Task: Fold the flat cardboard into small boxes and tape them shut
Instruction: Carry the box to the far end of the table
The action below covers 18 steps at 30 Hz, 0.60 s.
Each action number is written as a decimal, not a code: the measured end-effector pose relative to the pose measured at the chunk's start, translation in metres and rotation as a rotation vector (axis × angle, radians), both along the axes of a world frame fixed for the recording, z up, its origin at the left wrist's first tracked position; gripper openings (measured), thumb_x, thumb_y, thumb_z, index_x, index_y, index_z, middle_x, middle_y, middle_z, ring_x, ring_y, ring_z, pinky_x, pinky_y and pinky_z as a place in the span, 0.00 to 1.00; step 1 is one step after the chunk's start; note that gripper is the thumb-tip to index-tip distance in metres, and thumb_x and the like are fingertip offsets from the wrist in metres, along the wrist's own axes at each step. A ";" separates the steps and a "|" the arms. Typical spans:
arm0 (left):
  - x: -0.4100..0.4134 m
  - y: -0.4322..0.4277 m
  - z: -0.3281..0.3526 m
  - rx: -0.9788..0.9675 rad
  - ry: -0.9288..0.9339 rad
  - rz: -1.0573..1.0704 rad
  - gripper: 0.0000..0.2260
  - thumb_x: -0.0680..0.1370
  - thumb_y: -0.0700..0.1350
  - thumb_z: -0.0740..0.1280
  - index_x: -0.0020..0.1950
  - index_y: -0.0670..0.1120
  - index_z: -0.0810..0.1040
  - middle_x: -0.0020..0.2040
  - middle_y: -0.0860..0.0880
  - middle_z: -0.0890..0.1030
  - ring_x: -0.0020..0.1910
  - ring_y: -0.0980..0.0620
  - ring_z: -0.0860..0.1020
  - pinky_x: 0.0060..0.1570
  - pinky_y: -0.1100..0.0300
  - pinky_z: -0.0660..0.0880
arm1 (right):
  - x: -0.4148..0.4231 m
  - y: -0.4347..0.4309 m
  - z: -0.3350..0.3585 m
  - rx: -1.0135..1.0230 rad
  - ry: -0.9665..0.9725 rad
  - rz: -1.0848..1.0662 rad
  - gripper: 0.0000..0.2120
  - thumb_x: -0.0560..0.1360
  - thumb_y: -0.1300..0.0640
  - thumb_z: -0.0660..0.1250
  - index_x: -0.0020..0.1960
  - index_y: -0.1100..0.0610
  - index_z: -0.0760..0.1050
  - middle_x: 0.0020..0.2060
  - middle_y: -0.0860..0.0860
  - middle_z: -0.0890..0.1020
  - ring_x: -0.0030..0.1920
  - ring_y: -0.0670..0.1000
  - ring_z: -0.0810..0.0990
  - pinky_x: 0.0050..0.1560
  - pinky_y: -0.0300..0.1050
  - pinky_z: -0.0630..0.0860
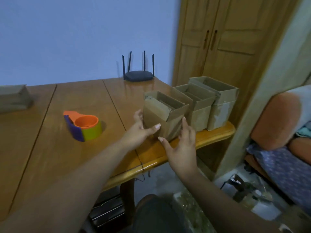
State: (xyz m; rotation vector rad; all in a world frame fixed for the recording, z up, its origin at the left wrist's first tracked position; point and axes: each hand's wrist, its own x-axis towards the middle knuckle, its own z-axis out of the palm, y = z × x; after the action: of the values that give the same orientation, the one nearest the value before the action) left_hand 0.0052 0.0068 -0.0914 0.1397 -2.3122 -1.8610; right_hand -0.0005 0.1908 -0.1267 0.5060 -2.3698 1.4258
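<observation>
A small brown cardboard box [161, 115] stands upright near the table's right front edge, its top open. My left hand [140, 130] grips its left side, thumb on the front face. My right hand [180, 140] touches its lower right corner with fingers spread. Two more open-topped boxes stand in a row behind it to the right, the middle box [200, 113] and the far box [222, 106], which has tape on its side. An orange, purple and green tape dispenser [84, 126] lies on the table to the left.
The wooden table [50, 148] has a rounded edge at the right. A stack of flat cardboard [14, 98] lies far left. A black router [138, 75] sits at the back. A wooden wardrobe [218, 39] and an orange chair [276, 121] stand right.
</observation>
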 end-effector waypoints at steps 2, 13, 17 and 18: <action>-0.007 0.006 -0.002 0.028 -0.009 -0.026 0.42 0.81 0.44 0.72 0.84 0.48 0.45 0.72 0.59 0.66 0.75 0.56 0.65 0.64 0.67 0.68 | 0.000 0.005 -0.002 0.009 0.006 -0.026 0.49 0.77 0.47 0.78 0.88 0.51 0.53 0.78 0.52 0.64 0.77 0.55 0.69 0.73 0.50 0.75; -0.037 0.020 -0.009 -0.018 -0.036 0.080 0.37 0.86 0.46 0.64 0.86 0.49 0.42 0.87 0.49 0.45 0.85 0.48 0.48 0.84 0.45 0.49 | -0.009 0.009 -0.009 -0.037 -0.027 -0.026 0.49 0.78 0.51 0.78 0.88 0.50 0.51 0.78 0.53 0.61 0.79 0.56 0.67 0.75 0.52 0.74; -0.038 0.032 -0.011 -0.066 -0.028 0.108 0.32 0.88 0.46 0.61 0.86 0.48 0.45 0.86 0.50 0.44 0.85 0.50 0.46 0.84 0.48 0.46 | -0.014 0.011 -0.015 -0.083 -0.039 -0.013 0.49 0.78 0.52 0.78 0.87 0.50 0.51 0.77 0.52 0.62 0.76 0.57 0.71 0.73 0.57 0.77; -0.037 0.033 -0.011 -0.070 -0.021 0.118 0.32 0.88 0.46 0.60 0.86 0.47 0.46 0.87 0.50 0.45 0.85 0.50 0.47 0.84 0.48 0.46 | -0.015 0.012 -0.016 -0.092 -0.034 -0.010 0.48 0.77 0.52 0.79 0.87 0.50 0.52 0.76 0.52 0.62 0.76 0.57 0.71 0.73 0.58 0.77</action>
State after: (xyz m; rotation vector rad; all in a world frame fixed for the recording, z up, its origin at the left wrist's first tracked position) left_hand -0.0318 0.0395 -0.1019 0.2811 -2.3245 -1.7292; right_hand -0.0154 0.2028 -0.1427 0.4490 -2.3162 1.5427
